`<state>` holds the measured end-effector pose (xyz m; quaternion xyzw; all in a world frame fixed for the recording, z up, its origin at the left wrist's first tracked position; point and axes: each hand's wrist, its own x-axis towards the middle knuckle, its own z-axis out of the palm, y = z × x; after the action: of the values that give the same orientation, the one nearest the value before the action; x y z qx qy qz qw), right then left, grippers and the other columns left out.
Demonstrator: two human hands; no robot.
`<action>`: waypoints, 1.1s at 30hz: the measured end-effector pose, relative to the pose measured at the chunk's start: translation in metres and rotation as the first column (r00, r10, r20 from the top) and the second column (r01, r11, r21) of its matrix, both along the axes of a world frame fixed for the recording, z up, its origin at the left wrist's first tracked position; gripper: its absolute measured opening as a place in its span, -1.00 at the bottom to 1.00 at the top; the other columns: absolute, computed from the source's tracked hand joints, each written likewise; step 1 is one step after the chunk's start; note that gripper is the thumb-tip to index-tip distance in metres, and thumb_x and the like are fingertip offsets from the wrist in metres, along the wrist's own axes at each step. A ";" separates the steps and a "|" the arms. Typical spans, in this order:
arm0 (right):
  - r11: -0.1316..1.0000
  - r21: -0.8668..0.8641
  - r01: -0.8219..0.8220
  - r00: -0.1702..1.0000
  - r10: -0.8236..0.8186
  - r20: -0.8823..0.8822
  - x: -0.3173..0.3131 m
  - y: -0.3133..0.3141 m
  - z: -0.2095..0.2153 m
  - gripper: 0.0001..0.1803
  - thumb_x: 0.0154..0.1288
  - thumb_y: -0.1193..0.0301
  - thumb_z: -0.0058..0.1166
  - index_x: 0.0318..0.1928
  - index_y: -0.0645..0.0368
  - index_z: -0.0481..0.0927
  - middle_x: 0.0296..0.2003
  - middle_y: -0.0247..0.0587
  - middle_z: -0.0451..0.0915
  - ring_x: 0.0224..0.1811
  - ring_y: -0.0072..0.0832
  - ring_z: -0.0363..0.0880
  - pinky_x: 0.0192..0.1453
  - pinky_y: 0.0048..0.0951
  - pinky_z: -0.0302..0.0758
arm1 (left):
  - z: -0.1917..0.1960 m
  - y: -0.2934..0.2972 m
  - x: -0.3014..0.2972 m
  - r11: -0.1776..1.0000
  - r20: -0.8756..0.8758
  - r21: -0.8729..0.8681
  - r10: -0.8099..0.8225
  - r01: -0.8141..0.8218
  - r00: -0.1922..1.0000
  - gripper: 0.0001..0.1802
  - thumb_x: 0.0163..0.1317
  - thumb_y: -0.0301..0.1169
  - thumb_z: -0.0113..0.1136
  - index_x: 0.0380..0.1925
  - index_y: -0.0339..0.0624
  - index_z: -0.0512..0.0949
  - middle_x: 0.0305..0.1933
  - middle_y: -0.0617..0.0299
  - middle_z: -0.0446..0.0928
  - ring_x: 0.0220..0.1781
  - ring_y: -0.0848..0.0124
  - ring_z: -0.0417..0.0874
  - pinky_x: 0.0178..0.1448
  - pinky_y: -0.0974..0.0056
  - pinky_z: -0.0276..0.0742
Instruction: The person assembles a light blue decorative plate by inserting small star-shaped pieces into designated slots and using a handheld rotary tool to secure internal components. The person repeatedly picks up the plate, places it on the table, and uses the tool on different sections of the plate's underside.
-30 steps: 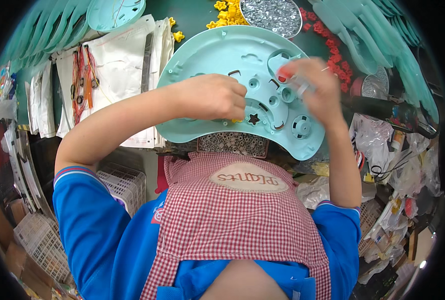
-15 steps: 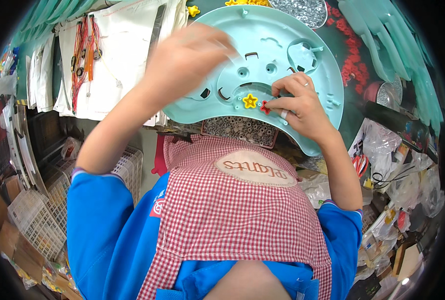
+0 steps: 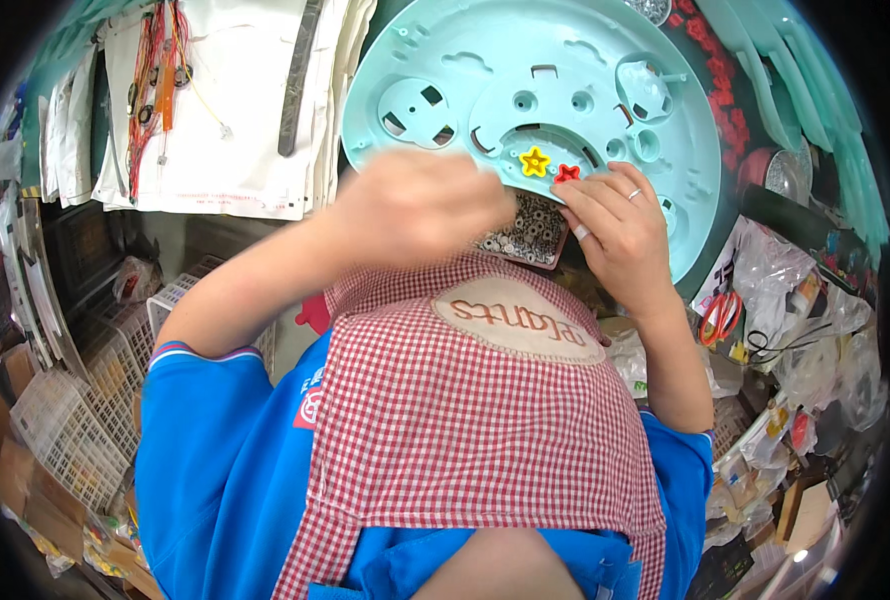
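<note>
A: What formed the main body?
B: A broad turquoise shell (image 3: pixel 575 80) of smooth moulded plastic, rounded in outline with a concave lower edge; its face bore round sockets, slots and thin raised ribs.
A: And the small coloured parts?
B: A glossy yellow star (image 3: pixel 535 162), five-pointed with a raised outline, lay on the shell near the concave edge. A red star (image 3: pixel 567 174) lay just to its right, slightly nearer the wearer.
A: How did each grip stand to them?
B: The right hand (image 3: pixel 620 230), with a metal ring (image 3: pixel 635 194) on one finger, met the shell's edge, bent fingertips at the red star. Whether its grip held the star or only the edge could not be told. The left hand (image 3: pixel 415 208), blurred, lay to the left of both stars; whether its grip was closed or held anything could not be told.
A: What surrounded the shell?
B: Small ring-shaped metal parts (image 3: pixel 530 232) were massed below the concave edge. At left, creased white sheets (image 3: pixel 225 110) carried thin red wires (image 3: pixel 147 100).
</note>
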<state>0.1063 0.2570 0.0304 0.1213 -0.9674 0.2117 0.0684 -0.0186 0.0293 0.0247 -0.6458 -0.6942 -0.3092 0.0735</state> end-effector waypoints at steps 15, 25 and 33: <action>0.983 -0.182 0.008 0.964 0.040 0.262 0.028 -0.035 -0.031 -0.85 0.08 0.52 0.16 -0.28 0.18 0.56 -0.42 -0.15 0.55 -0.43 -0.19 0.63 -0.36 -0.23 0.59 | -0.015 0.007 0.038 0.916 0.213 -0.394 0.012 0.074 0.977 -0.93 0.01 -0.42 0.16 -0.47 -0.13 0.57 -0.40 0.29 0.45 -0.35 0.36 0.61 -0.34 0.30 0.59; 0.926 -0.363 0.107 0.954 0.007 0.300 0.024 -0.033 -0.015 -0.83 0.04 0.59 0.15 -0.29 0.22 0.53 -0.37 -0.11 0.57 -0.34 -0.13 0.61 -0.24 -0.18 0.57 | -0.015 0.076 -0.039 0.930 0.220 -0.367 0.065 0.021 0.973 -0.92 0.01 -0.41 0.27 -0.55 -0.03 0.72 -0.23 0.33 0.54 -0.08 0.32 0.55 -0.05 0.16 0.55; 0.899 -0.437 0.029 0.991 0.031 0.130 0.015 -0.022 0.018 -0.74 0.02 0.64 0.22 -0.21 0.17 0.69 -0.29 -0.20 0.68 -0.27 -0.27 0.66 -0.20 -0.37 0.58 | -0.010 0.085 -0.035 0.894 0.024 -0.445 0.073 -0.054 0.997 -0.93 -0.05 -0.41 0.28 -0.56 -0.05 0.73 -0.16 0.30 0.53 -0.02 0.32 0.49 0.05 0.17 0.42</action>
<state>0.1212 0.2354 0.0485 0.0887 -0.8973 0.4315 0.0290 -0.0536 0.1141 0.0144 -0.6163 -0.7684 -0.1531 -0.0794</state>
